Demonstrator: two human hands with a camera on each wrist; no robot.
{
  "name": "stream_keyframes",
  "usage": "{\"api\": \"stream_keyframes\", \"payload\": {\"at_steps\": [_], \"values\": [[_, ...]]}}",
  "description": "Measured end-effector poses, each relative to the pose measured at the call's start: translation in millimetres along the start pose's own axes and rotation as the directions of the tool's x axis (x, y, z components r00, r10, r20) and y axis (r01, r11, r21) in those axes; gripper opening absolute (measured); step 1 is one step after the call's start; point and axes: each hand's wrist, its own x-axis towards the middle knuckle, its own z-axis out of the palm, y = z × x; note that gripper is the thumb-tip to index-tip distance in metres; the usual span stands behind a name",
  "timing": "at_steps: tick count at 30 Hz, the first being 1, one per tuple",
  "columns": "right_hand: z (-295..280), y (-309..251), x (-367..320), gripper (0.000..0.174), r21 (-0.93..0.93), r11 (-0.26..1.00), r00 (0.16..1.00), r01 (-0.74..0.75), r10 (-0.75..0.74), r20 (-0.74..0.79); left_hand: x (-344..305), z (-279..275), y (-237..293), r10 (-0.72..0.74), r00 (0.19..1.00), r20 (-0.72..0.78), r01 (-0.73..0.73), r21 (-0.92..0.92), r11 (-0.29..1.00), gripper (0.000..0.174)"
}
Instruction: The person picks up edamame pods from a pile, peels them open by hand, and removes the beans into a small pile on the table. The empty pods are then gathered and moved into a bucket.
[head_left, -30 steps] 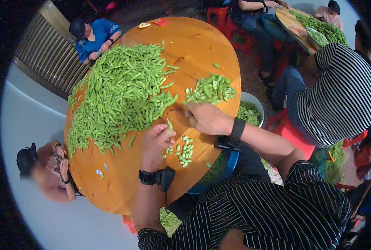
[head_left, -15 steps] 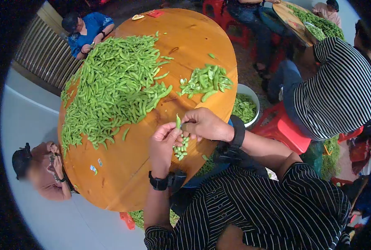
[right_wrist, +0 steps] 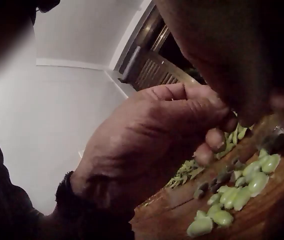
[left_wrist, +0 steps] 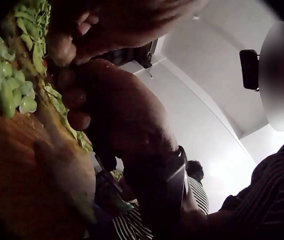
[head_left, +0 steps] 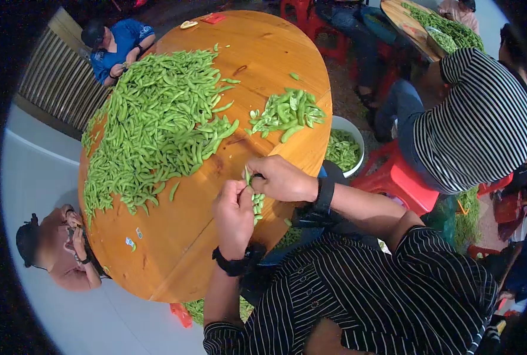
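Both hands meet over the near edge of the round wooden table (head_left: 234, 278). My left hand (head_left: 233, 210) pinches a green bean pod (head_left: 247, 176) between thumb and fingers, its tip pointing up. On the same pod, the curled thumb and fingers of my right hand (head_left: 284, 180) pinch from the other side. In the right wrist view the left hand (right_wrist: 142, 130) shows with fingertips bunched against the darker right hand (right_wrist: 227, 55). Shelled beans (right_wrist: 227, 200) lie on the wood just below the hands, also visible as pale beans (left_wrist: 17, 95) in the left wrist view.
A big heap of unshelled pods (head_left: 157, 124) covers the table's left side. Split, emptied pods (head_left: 290, 112) form a smaller pile at the right edge, near a white bucket (head_left: 349, 127) of pods. Several people sit around; a red stool (head_left: 405, 183) stands at right.
My right hand has come from the emptied-pod pile down and left to the left hand. It now pinches the pod that the left hand holds up. The head view has shifted slightly.
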Motion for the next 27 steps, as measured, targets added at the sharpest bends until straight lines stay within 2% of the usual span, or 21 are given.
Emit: {"api": "stream_keyframes", "payload": {"at_steps": [1, 2, 4, 5, 7, 8, 10, 14, 16, 18, 20, 22, 23, 25, 27], "values": [[-2, 3, 1, 0.011, -0.002, 0.999, 0.998, 0.034, -0.034, 0.060, 0, -2, 4, -0.084, 0.995, 0.051, 0.087, -0.059, 0.994, 0.003], [-4, 6, 1, 0.011, -0.001, 0.999, 0.998, 0.033, -0.033, 0.059, 2, -5, 2, -0.084, 0.995, 0.051, 0.087, -0.057, 0.995, 0.003], [-11, 4, 2, 0.010, 0.125, 0.991, 0.974, -0.055, 0.026, 0.225, 10, -14, -5, -0.204, 0.942, 0.266, 0.286, -0.323, 0.902, 0.004], [-14, 1, 2, 0.010, 0.126, 0.990, 0.974, -0.055, 0.026, 0.225, 13, -17, -7, -0.204, 0.942, 0.266, 0.286, -0.322, 0.902, 0.004], [-20, -7, 1, 0.012, 0.272, 0.887, 0.886, -0.373, 0.254, 0.388, 15, -21, -6, -0.223, 0.896, 0.385, 0.386, -0.424, 0.819, 0.010], [-20, -7, 1, 0.012, 0.272, 0.888, 0.887, -0.372, 0.252, 0.387, 14, -20, -5, -0.223, 0.896, 0.384, 0.386, -0.424, 0.820, 0.010], [-21, -7, 2, 0.012, 0.152, 0.926, 0.877, -0.345, 0.261, 0.404, 13, -15, 0, -0.148, 0.921, 0.359, 0.241, -0.229, 0.943, 0.017], [-22, -8, 0, 0.012, 0.149, 0.943, 0.895, -0.297, 0.220, 0.388, 19, -14, -7, -0.144, 0.912, 0.385, 0.236, -0.203, 0.950, 0.019], [-23, -10, -2, 0.013, 0.249, 0.888, 0.877, -0.387, 0.270, 0.398, 20, -16, -9, -0.179, 0.902, 0.393, 0.276, -0.205, 0.939, 0.016], [-21, -7, -3, 0.013, 0.282, 0.878, 0.882, -0.387, 0.264, 0.390, 22, -17, -13, -0.173, 0.902, 0.396, 0.283, -0.240, 0.929, 0.013], [-18, -5, -5, 0.013, 0.316, 0.867, 0.888, -0.385, 0.255, 0.382, 23, -17, -13, -0.167, 0.903, 0.396, 0.290, -0.274, 0.917, 0.011], [-12, -4, -5, 0.010, 0.205, 0.947, 0.948, -0.248, 0.194, 0.251, 21, -16, -10, -0.172, 0.920, 0.352, 0.263, -0.228, 0.938, 0.007], [-10, -1, -5, 0.010, 0.206, 0.947, 0.948, -0.248, 0.194, 0.252, 19, -15, -8, -0.174, 0.920, 0.351, 0.264, -0.228, 0.937, 0.007], [-4, 3, -5, 0.013, 0.007, 1.000, 0.998, -0.002, 0.001, 0.065, 17, -13, -4, -0.153, 0.947, 0.282, 0.197, -0.135, 0.971, 0.009], [-2, 3, -6, 0.011, -0.003, 1.000, 0.998, 0.003, -0.003, 0.060, 17, -14, -4, -0.180, 0.944, 0.278, 0.220, -0.120, 0.968, 0.012]]}}
